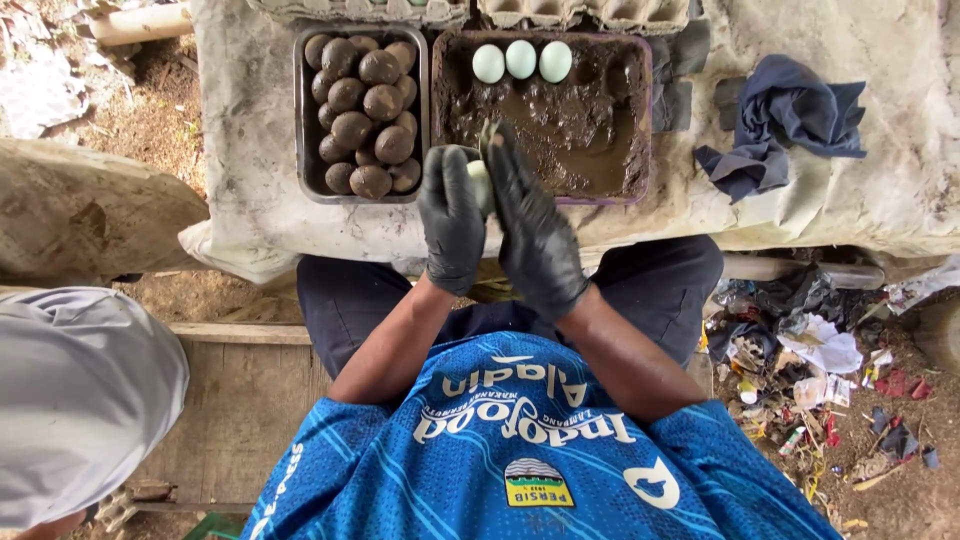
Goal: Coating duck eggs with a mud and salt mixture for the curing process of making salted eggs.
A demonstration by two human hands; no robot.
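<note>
A pale egg [481,183] is sitting pressed between the black-gloved left hand [452,220] and right hand [536,232], both closing on it palm to palm. At twelve o'clock from the hands, the mud tray [640,120] is holding three pale blue eggs [521,60]; at eleven o'clock, mud-coated eggs [364,108] are filling the grey tray [301,120].

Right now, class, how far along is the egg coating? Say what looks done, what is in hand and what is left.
Done: the left tray is piled with mud-coated eggs. In hand: both gloved hands, left hand and right hand, press around one pale egg. Left: three clean eggs lie in the mud tray.
</note>
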